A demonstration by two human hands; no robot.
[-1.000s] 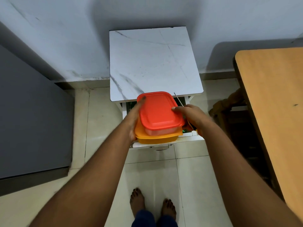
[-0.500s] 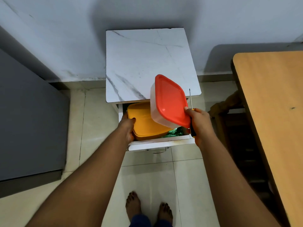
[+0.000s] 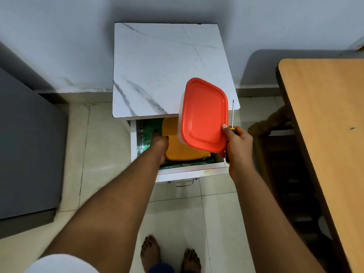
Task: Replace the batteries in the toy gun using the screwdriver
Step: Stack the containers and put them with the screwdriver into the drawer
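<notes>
Bare feet (image 3: pixel 169 253) on tiled floor (image 3: pixel 197 223), nearest. Right hand (image 3: pixel 239 146) grip closed around red-lidded container (image 3: pixel 203 115), tilted up on edge above the open drawer (image 3: pixel 177 170), plus screwdriver (image 3: pixel 232 123) pinned in same grip, shaft pointing away, black-yellow handle under fingers. Left hand (image 3: pixel 160 140) reaches into drawer, touching orange container (image 3: pixel 183 146) at its left edge; fingers hidden, cannot tell grip state. Green lining (image 3: pixel 145 134) in drawer. Marble-top cabinet (image 3: pixel 167 66) beyond, against wall. Wooden worktop (image 3: pixel 325 125) right. Toy gun not visible.
</notes>
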